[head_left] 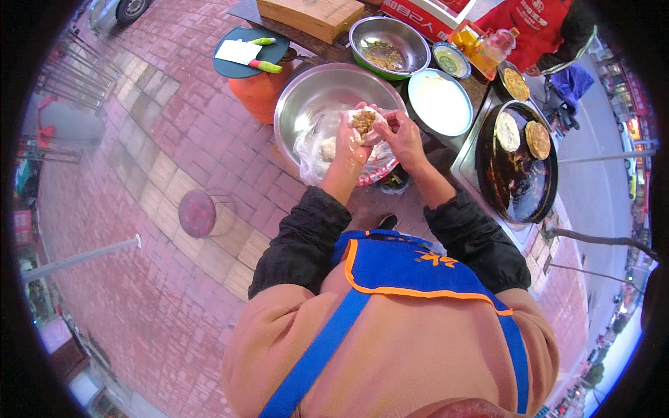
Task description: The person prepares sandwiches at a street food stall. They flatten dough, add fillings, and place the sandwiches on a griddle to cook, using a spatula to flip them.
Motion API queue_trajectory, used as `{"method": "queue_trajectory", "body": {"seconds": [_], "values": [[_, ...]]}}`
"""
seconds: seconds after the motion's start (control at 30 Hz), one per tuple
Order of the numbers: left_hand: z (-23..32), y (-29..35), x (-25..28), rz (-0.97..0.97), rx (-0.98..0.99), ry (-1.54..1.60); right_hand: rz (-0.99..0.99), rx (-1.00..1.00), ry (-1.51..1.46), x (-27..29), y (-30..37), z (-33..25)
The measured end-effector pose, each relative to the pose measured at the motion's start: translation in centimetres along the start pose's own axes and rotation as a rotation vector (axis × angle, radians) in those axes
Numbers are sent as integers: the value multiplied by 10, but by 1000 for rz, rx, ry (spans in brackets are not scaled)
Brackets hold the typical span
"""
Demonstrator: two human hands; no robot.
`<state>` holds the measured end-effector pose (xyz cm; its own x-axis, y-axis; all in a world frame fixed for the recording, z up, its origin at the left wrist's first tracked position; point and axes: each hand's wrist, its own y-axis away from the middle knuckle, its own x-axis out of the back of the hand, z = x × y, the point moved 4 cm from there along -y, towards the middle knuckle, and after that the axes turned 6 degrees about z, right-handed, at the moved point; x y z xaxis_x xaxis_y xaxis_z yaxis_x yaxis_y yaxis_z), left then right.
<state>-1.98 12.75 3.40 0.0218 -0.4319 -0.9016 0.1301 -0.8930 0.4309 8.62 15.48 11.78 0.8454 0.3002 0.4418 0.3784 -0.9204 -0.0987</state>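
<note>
Over a large metal basin (300,90), my two hands are closed around a piece of dough with brown chopped filling (363,121) showing at its top. My left hand (350,146) cups it from the left and below. With bent fingers, my right hand (405,141) grips its right edge. Inside the basin, a clear plastic bag (306,145) lies around pale dough (328,148), just beneath my left hand. The underside of the filled piece is hidden by my fingers.
Right of the basin are a pale round plate (440,102) and a black pan (516,188) with two flatbreads (507,132). Behind stand a metal bowl (373,31) of filling, a small bowl (451,58) and a bottle (497,49). An orange bucket (254,97) and stool (197,213) are left.
</note>
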Motion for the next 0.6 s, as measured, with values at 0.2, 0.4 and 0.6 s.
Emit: {"method": "queue_trajectory", "body": {"seconds": [0.2, 0.4, 0.6], "values": [[12, 27, -16, -124, 17, -294, -228, -146, -421, 7, -17, -1], [14, 31, -24, -286, 105, -349, -302, -161, -191, 15, -25, 11], [6, 49, -35, -377, 125, -556, -174, -190, -390, 21, -23, 16]]}}
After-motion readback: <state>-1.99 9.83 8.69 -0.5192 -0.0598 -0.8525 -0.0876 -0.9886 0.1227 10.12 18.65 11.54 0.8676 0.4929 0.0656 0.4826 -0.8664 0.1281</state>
